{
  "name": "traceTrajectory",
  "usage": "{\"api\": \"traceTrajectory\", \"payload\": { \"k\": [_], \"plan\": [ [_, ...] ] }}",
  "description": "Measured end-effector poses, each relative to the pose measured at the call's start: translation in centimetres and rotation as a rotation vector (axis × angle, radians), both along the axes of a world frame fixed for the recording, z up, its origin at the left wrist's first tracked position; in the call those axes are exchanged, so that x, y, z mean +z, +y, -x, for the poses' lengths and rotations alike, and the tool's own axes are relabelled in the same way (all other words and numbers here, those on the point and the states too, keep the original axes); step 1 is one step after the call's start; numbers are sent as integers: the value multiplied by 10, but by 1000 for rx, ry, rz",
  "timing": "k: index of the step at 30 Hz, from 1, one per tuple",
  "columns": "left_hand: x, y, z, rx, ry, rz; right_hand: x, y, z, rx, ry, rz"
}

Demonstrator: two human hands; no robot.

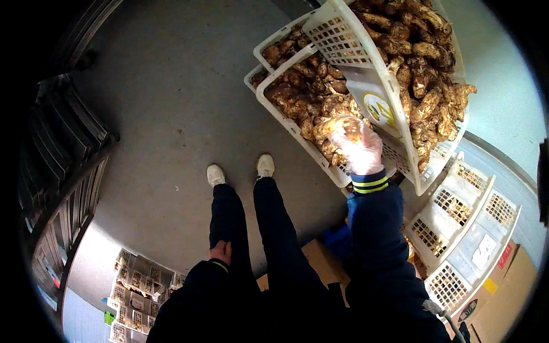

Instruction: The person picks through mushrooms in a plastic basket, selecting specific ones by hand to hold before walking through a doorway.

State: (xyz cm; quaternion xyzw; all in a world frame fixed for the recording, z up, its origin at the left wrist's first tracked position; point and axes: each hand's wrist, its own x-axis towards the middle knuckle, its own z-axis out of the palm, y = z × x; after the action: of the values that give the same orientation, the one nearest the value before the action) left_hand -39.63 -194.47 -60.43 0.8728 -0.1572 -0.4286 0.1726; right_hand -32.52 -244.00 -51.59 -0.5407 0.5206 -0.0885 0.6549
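Note:
My right hand, in a thin clear plastic glove, reaches into a white plastic crate of brown, dirt-flecked mushrooms. Its fingers close on a pale-stemmed mushroom at the crate's near end; strong glare hides part of the grip. Beneath and around it lie many more mushrooms. Down beside my left thigh hangs my left hand, bare, its fingers loosely curled with nothing seen in them.
A second white crate, heaped with mushrooms, stands higher on the right. More crates and a cardboard box sit at the lower right. Stacked crates occupy the lower left, below a dark rack. Grey floor lies around my white shoes.

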Motion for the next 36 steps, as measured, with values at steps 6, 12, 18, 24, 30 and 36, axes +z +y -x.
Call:
{"api": "traceTrajectory", "payload": {
  "k": [6,12,18,24,30,36],
  "plan": [
    [-1,-1,-4,61,114,-28,-6,8,7,40,144,376],
    [-3,-3,-3,61,89,2,32,1,5,-320,-145,-89],
    [-3,-5,-5,114,162,-1,17,7,16,0,68,570],
    [0,-4,-7,-7,86,-36,-4,7,29,357,612,896],
    [13,-21,-17,102,188,-24,-16,25,-8,251,502,766],
    [-1,-4,-11,-88,62,-38,-20,42,-86,307,420,802]
  ]
}}
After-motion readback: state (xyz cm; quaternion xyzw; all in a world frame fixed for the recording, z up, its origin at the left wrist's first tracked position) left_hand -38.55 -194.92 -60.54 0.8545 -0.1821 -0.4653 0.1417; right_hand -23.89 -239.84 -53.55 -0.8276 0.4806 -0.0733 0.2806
